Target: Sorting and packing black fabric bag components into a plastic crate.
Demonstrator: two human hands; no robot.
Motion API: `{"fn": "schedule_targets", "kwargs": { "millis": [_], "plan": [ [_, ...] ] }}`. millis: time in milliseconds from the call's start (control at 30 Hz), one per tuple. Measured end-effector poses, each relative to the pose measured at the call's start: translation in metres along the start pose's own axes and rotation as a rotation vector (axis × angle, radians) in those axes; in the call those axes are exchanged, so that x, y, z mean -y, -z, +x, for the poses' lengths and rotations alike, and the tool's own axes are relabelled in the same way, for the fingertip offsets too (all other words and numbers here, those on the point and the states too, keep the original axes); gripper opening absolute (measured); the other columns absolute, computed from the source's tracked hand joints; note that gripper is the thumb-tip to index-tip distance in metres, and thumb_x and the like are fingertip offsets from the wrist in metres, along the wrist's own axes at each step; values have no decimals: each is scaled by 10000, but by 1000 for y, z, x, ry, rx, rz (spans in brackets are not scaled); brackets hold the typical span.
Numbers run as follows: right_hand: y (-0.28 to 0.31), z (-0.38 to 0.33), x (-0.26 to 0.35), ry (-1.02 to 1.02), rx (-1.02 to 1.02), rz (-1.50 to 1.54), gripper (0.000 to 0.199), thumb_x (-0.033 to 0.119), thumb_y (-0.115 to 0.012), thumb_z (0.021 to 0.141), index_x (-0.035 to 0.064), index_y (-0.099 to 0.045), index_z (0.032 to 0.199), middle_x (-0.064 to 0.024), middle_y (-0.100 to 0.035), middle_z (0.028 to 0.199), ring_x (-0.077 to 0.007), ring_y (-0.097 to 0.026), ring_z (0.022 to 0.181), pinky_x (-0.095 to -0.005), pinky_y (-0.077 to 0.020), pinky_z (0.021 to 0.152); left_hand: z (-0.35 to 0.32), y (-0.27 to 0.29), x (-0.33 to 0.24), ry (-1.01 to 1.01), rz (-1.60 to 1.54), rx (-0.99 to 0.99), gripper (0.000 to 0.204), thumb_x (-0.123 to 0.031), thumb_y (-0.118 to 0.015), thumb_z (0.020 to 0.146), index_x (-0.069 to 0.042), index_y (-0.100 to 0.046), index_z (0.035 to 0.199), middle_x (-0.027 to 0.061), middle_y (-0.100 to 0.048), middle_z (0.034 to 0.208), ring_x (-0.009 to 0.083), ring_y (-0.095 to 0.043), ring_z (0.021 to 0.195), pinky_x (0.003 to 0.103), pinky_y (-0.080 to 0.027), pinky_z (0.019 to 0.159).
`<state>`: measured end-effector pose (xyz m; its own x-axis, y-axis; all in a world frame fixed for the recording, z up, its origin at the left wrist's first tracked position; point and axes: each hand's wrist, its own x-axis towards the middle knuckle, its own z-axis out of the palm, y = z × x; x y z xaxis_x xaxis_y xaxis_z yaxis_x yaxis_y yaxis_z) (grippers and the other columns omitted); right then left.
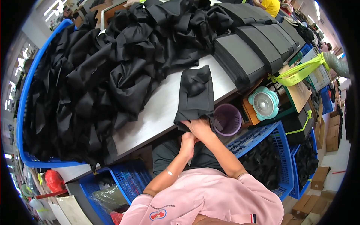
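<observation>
A flat black fabric piece, sewn like a bag (195, 99), lies over the table's near edge with its folded end toward me. My right hand (200, 128) is closed on that near end; some of its fingers are hidden under the cloth. Just below and to the left, my left hand (188, 143) is curled shut, close against the right wrist and the cloth's lower edge. What its fingers hold, if anything, is hidden. A big heap of loose black fabric pieces (131, 71) covers the table's left and far side.
Neat stacks of flat black pieces (240, 56) stand at the far right of the white table (157, 108). Beside my right arm are a purple basket (227, 119), a turquoise fan (263, 103) and a blue crate (283, 157) of black cloth. Another blue crate (125, 180) is at lower left.
</observation>
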<state>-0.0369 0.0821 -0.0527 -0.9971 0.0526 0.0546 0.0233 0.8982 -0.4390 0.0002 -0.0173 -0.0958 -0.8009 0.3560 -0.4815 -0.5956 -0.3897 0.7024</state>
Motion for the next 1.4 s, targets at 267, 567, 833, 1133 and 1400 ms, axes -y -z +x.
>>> {"fn": "schedule_targets", "kwargs": {
  "millis": [267, 567, 833, 1133, 1400],
  "plan": [
    [-9, -41, -6, 192, -142, -61, 254, 270, -600, 939, 128, -699, 1124, -116, -684, 1036, -351, -669, 915, -453, -527, 839, -35, 12, -51, -434, 141, -265, 152, -20, -695, 896, -31, -597, 1012, -5, -595, 901, 58, -554, 759, 212, -473, 696],
    [46, -73, 16, 154, 240, 37, 321, 354, -598, 937, 76, -704, 1060, -194, -700, 881, -415, -668, 800, -499, -538, 748, -52, 30, -77, -199, 126, -137, 562, -204, -696, 930, -25, -455, 1405, 67, -558, 1293, 113, -549, 1077, 277, -464, 908],
    [140, -112, 24, -168, 398, 1273, 186, 61, -621, 944, -11, -708, 1092, -106, -732, 956, -175, -708, 824, -273, -555, 678, -34, 24, -67, -86, -11, -15, 541, -170, -733, 914, -51, -511, 1392, 79, -587, 1319, 181, -557, 1185, 324, -453, 1016],
    [82, -88, -51, -441, 307, 1349, 332, 209, -702, 923, -16, -667, 1165, -104, -699, 1128, -158, -670, 980, -304, -548, 838, -58, 34, -60, 120, -210, 220, 508, -331, -630, 990, -58, -494, 1397, 65, -595, 1319, 184, -567, 1204, 351, -485, 1020],
    [63, -88, -20, -403, 46, 1610, 331, 162, -683, 910, -20, -606, 1176, -64, -678, 1094, -133, -641, 976, -283, -523, 851, -50, 38, -39, 123, -46, 103, 516, -245, -699, 943, -34, -502, 1371, 79, -610, 1279, 204, -622, 1091, 329, -511, 959]
  ]
}}
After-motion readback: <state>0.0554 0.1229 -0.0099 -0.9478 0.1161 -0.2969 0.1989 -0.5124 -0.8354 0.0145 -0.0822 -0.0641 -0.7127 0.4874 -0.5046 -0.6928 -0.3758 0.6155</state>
